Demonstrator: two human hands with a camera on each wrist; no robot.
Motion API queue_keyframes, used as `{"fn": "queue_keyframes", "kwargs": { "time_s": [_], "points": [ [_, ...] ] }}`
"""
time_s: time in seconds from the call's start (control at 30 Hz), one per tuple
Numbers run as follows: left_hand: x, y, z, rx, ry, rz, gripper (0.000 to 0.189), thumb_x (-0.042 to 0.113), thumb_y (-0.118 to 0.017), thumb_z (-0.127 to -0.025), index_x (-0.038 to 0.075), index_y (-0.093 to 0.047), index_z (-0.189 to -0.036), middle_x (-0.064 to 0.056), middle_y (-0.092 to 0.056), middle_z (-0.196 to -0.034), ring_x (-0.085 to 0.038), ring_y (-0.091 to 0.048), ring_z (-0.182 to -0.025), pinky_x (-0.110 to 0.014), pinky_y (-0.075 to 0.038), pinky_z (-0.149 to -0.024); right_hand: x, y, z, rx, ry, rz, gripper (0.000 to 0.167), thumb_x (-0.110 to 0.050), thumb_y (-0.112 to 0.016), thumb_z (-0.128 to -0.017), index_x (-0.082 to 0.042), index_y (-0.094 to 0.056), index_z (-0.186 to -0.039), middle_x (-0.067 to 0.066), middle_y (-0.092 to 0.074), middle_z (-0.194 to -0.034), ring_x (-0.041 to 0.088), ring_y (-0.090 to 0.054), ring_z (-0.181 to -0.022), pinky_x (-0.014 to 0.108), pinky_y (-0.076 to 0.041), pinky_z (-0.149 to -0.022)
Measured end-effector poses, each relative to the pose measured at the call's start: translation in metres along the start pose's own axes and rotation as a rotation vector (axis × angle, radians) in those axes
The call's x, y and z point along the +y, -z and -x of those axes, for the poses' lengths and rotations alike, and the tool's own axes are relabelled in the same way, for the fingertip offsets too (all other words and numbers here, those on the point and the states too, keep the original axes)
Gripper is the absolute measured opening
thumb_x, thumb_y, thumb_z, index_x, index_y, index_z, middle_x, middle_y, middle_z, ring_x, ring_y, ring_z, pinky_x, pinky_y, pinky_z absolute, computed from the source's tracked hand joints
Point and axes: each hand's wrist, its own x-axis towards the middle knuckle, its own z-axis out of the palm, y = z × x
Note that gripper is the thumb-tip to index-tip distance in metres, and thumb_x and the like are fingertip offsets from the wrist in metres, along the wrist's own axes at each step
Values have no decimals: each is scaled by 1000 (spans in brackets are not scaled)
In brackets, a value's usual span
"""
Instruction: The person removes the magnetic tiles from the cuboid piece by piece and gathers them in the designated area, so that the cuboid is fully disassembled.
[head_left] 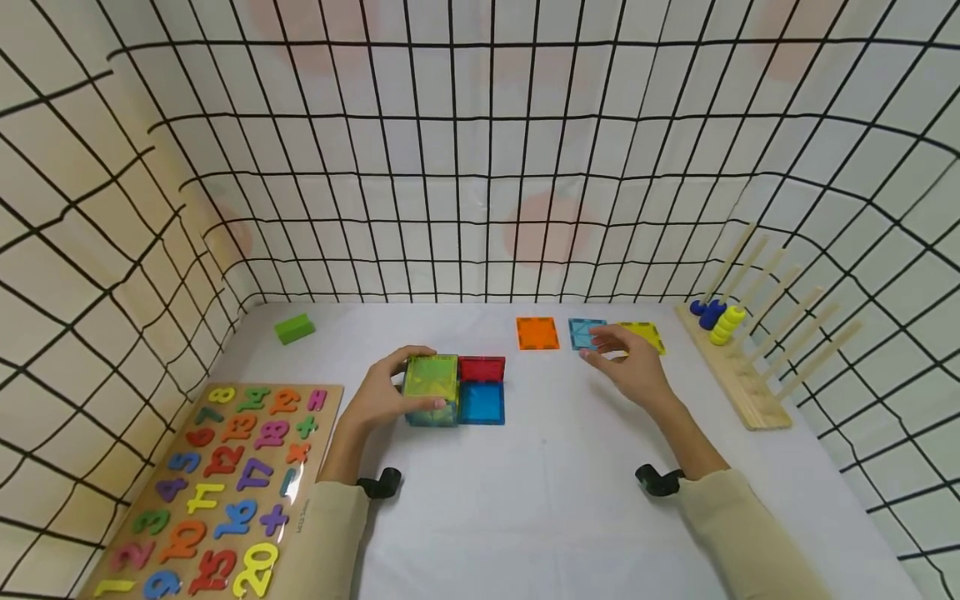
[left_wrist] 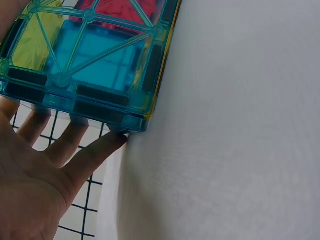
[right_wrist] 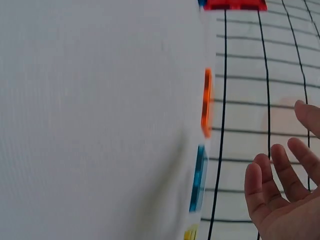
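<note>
A cube of translucent magnetic tiles (head_left: 432, 377), with a yellow-green top, stands left of the middle of the table. My left hand (head_left: 377, 395) grips it, thumb along the front and fingers at the back left edge. In the left wrist view the fingers (left_wrist: 95, 159) reach around a teal magnetic tile (left_wrist: 100, 55). Joined to the cube's right side are a flat blue tile (head_left: 482, 404) and an upright red tile (head_left: 482, 368). My right hand (head_left: 636, 368) hovers with nothing in it, fingers relaxed, by a light blue tile (head_left: 582, 334).
An orange tile (head_left: 537, 333) and a yellow tile (head_left: 649, 335) lie along the back. A green block (head_left: 294, 328) sits back left. The number puzzle board (head_left: 225, 475) covers the front left; a wooden peg rack (head_left: 738, 375) with beads stands right. Black wire grid (head_left: 491, 150) encloses the table.
</note>
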Motion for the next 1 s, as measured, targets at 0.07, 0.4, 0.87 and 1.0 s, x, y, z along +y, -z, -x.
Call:
{"fn": "queue_keyframes", "kwargs": {
  "time_s": [0.07,0.4,0.87,1.0],
  "points": [
    [1,0,1,-3,-1,1,73,41,-92,-72,33,-60,-137,1,-55,-149,-38,-45,-140,-63,-47,-108,-8,-9,3,-34,13,-28,53,-45,-74,-94,-13,-63,-135,16,-68,-125,29,-63,-115,27,-53,-89],
    [5,2,0,-49,-29,31,69,32,-94,-72,28,-62,-133,0,-58,-143,-34,-48,-134,-55,-52,-103,-40,-45,8,-170,103,-97,57,-42,-77,-93,-15,-61,-140,13,-66,-134,32,-61,-121,50,-54,-101],
    [7,-1,1,-50,-25,23,70,34,-95,-69,31,-62,-131,1,-60,-140,-31,-50,-129,-51,-55,-99,-51,-73,7,-215,166,-206,46,-31,-77,-94,-15,-66,-135,16,-67,-133,32,-62,-118,55,-55,-99],
    [6,0,1,-46,-28,16,71,35,-95,-69,31,-62,-131,1,-60,-140,-31,-50,-128,-49,-55,-98,-53,-82,5,-215,172,-198,45,-32,-77,-94,-15,-66,-135,14,-68,-131,29,-63,-116,52,-57,-97]
  ]
}}
